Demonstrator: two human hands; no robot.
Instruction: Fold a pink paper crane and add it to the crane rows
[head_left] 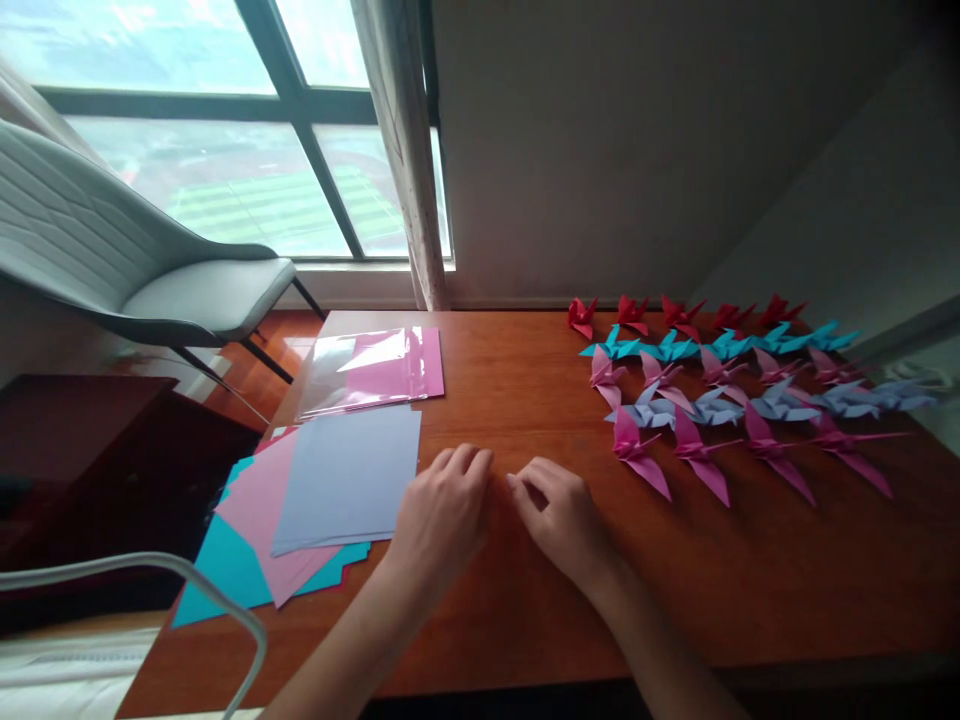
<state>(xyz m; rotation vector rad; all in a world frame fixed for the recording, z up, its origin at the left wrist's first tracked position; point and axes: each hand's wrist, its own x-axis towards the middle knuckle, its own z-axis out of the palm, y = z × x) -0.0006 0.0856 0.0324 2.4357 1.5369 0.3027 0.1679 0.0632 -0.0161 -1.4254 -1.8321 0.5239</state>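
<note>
My left hand (448, 500) is loosely closed over the brown table, knuckles up, beside a stack of pale blue-grey paper squares (349, 480). Nothing shows in its fingers. Across a small gap, my right hand (556, 510) is curled with thumb and fingertips drawn together, and no object shows in it either. Under the blue-grey stack, pink paper (255, 490) and turquoise paper (225, 570) fan out to the left. To the right of my hands stand rows of folded paper cranes: red (681, 317), turquoise (675, 346), light pink (722, 372), pale blue (716, 406) and magenta (701, 455).
A clear plastic packet with magenta paper (431, 362) lies at the table's back left. The wooden table (510, 620) meets a wall behind. Left of it are a grey chair (202, 295), a window with a curtain (405, 150) and a white curved tube (187, 570).
</note>
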